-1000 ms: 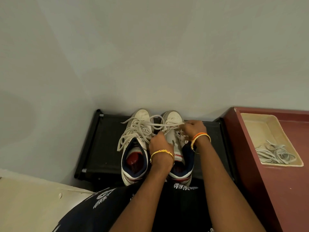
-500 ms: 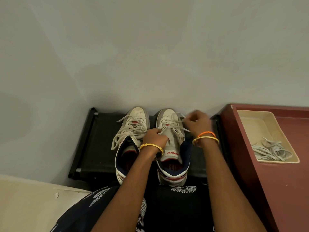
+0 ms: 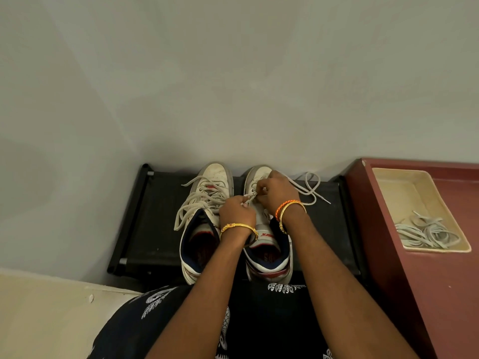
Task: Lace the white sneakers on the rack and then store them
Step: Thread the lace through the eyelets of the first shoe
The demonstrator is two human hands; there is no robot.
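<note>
The two white high-top sneakers with navy collars (image 3: 269, 244) stand side by side on the black fabric-topped rack (image 3: 155, 229), toes toward the wall, long axes running away from the person. Over the right sneaker, the left hand (image 3: 237, 213) and right hand (image 3: 276, 191) each pinch the off-white lace (image 3: 308, 189) with curled fingers; its loose end trails right across the rack.

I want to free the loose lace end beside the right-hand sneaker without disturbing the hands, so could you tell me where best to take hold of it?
Pinch the loose lace end near its tip, coming from the right: it lies flat on the rack, clear of both hands.
</note>
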